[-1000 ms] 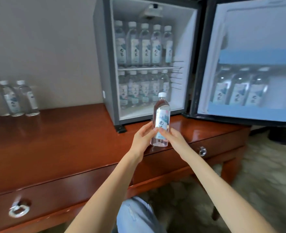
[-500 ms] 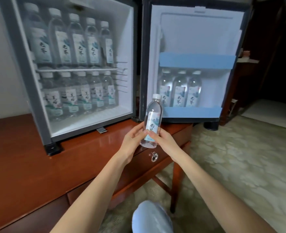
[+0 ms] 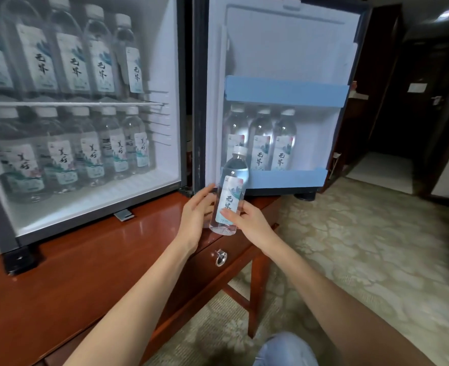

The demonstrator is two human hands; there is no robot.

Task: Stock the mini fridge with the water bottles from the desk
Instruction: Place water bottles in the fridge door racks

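I hold one clear water bottle (image 3: 231, 191) with a white cap and a pale label upright between both hands, above the desk's right end and just in front of the open fridge door. My left hand (image 3: 194, 217) cups its left side. My right hand (image 3: 247, 223) grips its lower right side, thumb across the label. The mini fridge (image 3: 165, 143) stands open on the desk, with bottles lined up on both its shelves. Three bottles (image 3: 263, 141) stand in the door's lower rack (image 3: 286, 177).
The red-brown wooden desk (image 3: 91, 260) has a drawer with a metal ring pull (image 3: 221, 257). The fridge door (image 3: 284, 48) swings out to the right past the desk's end. Patterned carpet (image 3: 363, 260) lies below, and a dark doorway is at the far right. My knee (image 3: 286, 350) shows at the bottom.
The view has swung right and come closer to the fridge; the desk bottles at the left have left the view. Both hands have carried the bottle right, toward the door rack.
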